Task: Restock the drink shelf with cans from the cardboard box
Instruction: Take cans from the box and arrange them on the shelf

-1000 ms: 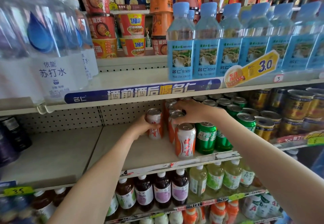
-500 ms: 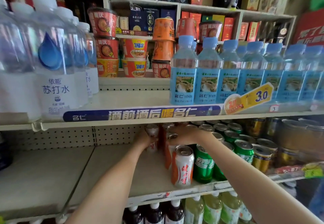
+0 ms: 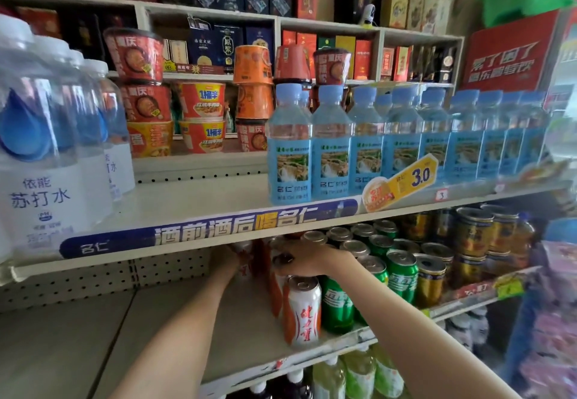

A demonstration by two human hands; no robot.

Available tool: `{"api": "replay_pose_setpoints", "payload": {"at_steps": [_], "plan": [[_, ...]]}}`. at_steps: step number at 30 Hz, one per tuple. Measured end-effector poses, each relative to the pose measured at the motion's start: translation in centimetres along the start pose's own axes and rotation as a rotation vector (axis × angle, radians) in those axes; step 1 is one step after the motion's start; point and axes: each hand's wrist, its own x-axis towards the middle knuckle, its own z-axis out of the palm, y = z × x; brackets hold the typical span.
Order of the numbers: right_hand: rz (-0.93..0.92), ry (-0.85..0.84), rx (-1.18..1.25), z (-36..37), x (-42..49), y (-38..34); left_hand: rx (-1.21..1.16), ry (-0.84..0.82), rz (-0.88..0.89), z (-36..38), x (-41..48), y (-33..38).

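White-red can now deep at back of drink shelf, just left of orange can row, half hidden under upper shelf strip; one second ago it stood nearer front.
Left hand against it, fingers hidden: grip cannot be told.
Right hand: fingers curled over row's can tops, steadying.
Judged: placement near done, release next.

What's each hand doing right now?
Left hand: grips the back can, partly hidden.
Right hand: fingers curled over the top of the orange can.
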Motion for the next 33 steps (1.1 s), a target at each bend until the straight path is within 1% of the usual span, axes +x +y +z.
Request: {"api": "replay_pose_setpoints", "payload": {"at_steps": [5,7,10,12,14,16,18,21,22,24,27,28,30,32,33], "plan": [[0.000,0.085,0.019,0.7,0.1,-0.2,-0.145,-0.047,0.017,2.4,1.8,-2.6],[0.016,0.087,0.053,1.5,0.6,-0.5,-0.161,-0.056,0.037,2.0,0.2,-2.0],[0.037,0.083,0.122,2.3,1.0,-0.8,-0.157,-0.117,0.071,2.6,0.3,-3.3],[0.057,0.098,0.151,2.7,1.1,-0.8,-0.131,-0.138,0.102,1.5,-2.1,-1.1],[0.071,0.116,0.168,3.0,0.9,-1.1,-0.157,-0.145,0.078,-0.3,-5.4,1.8],[0.035,0.173,0.137,3.0,0.6,-1.9,-0.152,-0.171,0.071,-1.2,-7.0,3.1],[-0.044,0.251,0.075,2.9,0.3,-3.1,-0.131,-0.167,0.069,-1.8,-7.8,3.2],[-0.166,0.350,0.031,2.9,-0.4,-5.4,-0.131,-0.088,-0.049,-3.4,-9.1,2.5],[-0.202,0.371,0.028,3.0,-0.7,-6.4,-0.123,-0.059,-0.062,-4.0,-9.8,2.2],[-0.294,0.385,0.049,3.3,-1.5,-8.6,-0.107,-0.003,-0.078,-5.8,-11.3,1.4],[-0.506,0.445,0.119,3.9,-2.4,-12.3,-0.138,0.087,-0.131,-9.0,-13.7,-0.6],[-0.585,0.468,0.145,4.2,-2.5,-13.6,-0.154,0.126,-0.140,-10.3,-14.6,-1.6],[-0.721,0.522,0.171,4.8,-2.5,-16.4,-0.106,0.239,-0.123,-13.2,-17.2,-2.8],[-0.819,0.524,0.187,5.6,-2.5,-19.0,-0.046,0.348,-0.127,-15.7,-20.1,-3.8],[-0.878,0.503,0.227,6.3,-2.6,-21.1,-0.030,0.405,-0.162,-17.2,-21.9,-5.0]]}}
